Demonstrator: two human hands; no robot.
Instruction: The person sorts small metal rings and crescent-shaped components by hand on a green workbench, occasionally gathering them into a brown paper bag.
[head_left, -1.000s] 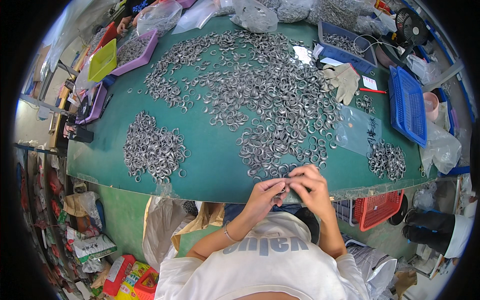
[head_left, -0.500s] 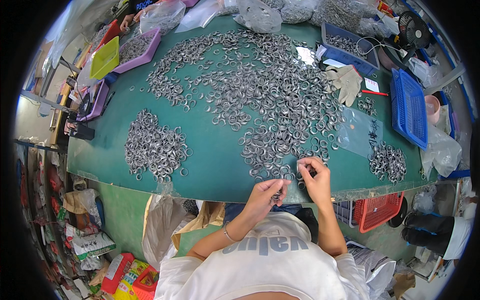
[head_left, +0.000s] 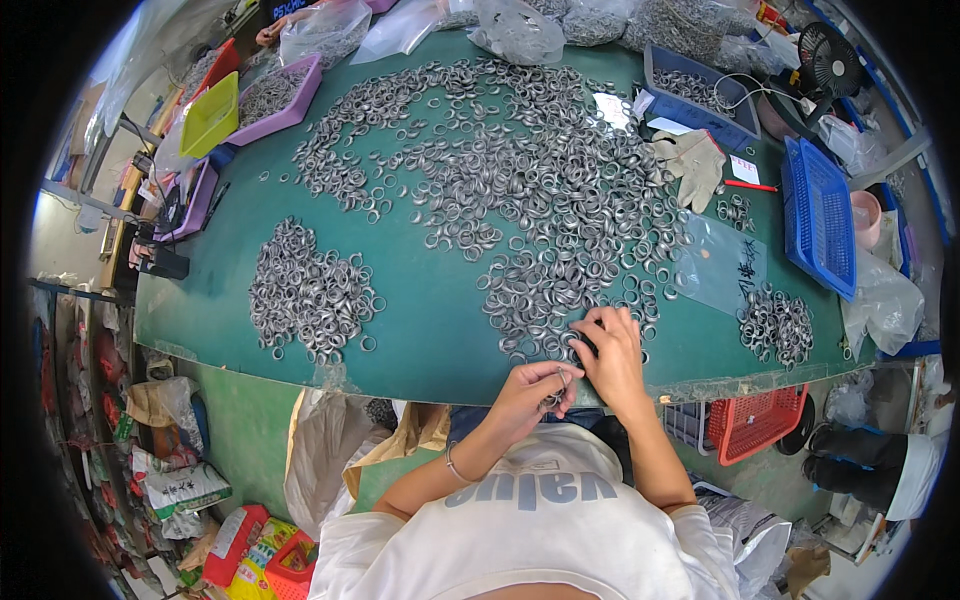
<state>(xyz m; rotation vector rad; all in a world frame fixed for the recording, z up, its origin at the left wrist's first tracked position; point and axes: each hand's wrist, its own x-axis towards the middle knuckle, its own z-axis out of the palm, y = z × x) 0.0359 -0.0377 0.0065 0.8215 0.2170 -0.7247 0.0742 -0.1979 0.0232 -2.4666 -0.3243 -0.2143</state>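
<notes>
Grey metal rings lie in a large spread heap [head_left: 560, 190] over the green table. At the table's near edge, my left hand [head_left: 535, 395] is closed around a few metal rings [head_left: 552, 398], partly hidden by the fingers. Just right of it, my right hand [head_left: 613, 355] reaches over the near end of the heap, palm down. Its thumb and bent fingers are apart and touch the rings there; no ring shows gripped between them. A separate pile of rings [head_left: 310, 290] sits on the left, and a smaller pile [head_left: 776, 326] on the right.
A clear plastic bag [head_left: 718, 262], a work glove [head_left: 690, 165] and a red pen [head_left: 750, 185] lie right of the heap. Blue baskets [head_left: 818, 220] and a small fan [head_left: 828, 60] line the right side. Purple [head_left: 300, 100] and lime-green trays [head_left: 210, 115] stand at the back left.
My right hand has moved slightly left and turned palm down over the rings, its fingers spreading from a closer pinch. My left hand stays nearly in place with its rings.
</notes>
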